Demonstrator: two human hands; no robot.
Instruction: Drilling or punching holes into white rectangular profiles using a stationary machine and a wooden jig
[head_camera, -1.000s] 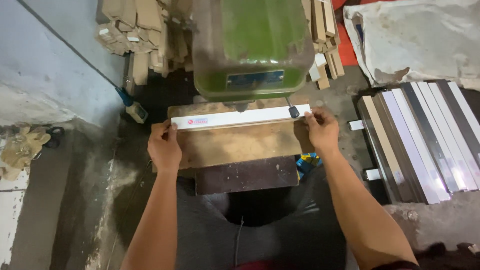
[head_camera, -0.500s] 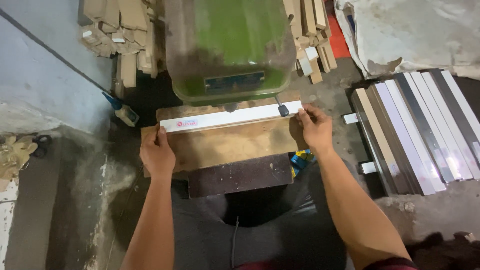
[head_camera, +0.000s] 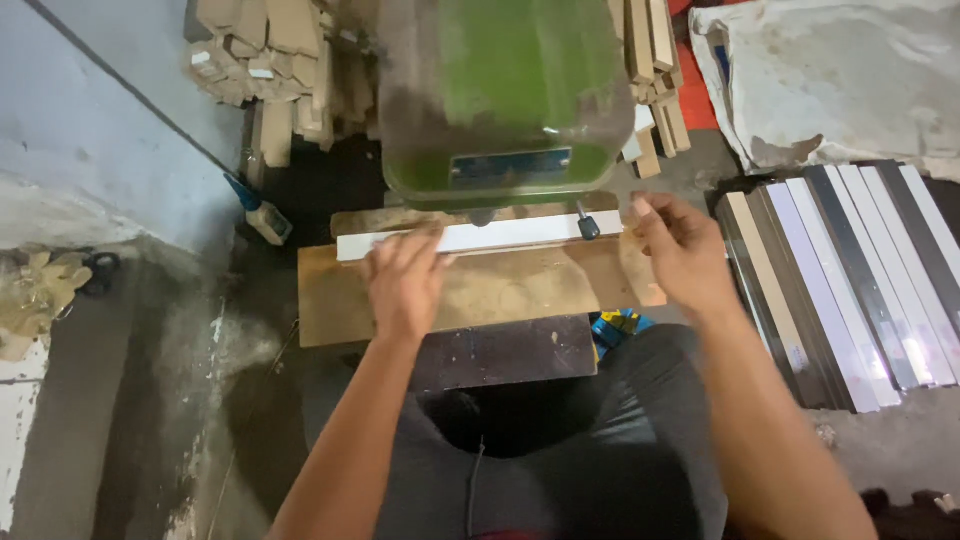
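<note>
**Hands steady a white strip under a green machine**

Cardboard-coloured offcuts (head_camera: 265, 60) lie piled at the far left against the pale wall, well apart from the work, where they do not crowd the bench. Just right of them, a small blue-handled tool (head_camera: 258, 208) rests on the dark floor beside the bench corner.

At the centre, a worn brown wooden board (head_camera: 500, 290) serves as the work surface, sitting on a dark metal base (head_camera: 505, 350). Along its far edge lies the long flat white strip (head_camera: 480, 237), set crosswise directly beneath the head of the bulky green machine (head_camera: 500, 90); that position puts the strip's middle under the machine's working point. The left hand (head_camera: 405, 280) lies palm-down with its fingers spread flat over the strip's left half, pressing it to the board rather than gripping around it, which likely keeps it from sliding. A small dark knob (head_camera: 588, 228) stands at the strip's right portion.

The right hand (head_camera: 685, 250) hovers near the strip's right end with fingers loosely curled and open, holding nothing; whether a fingertip touches the strip cannot be told.

At the far right, a row of long flat strips in white, grey, black and tan (head_camera: 850, 280) lies side by side on the floor, within reach of that hand. Above them a crumpled pale sheet (head_camera: 830, 70) covers the ground.
</note>
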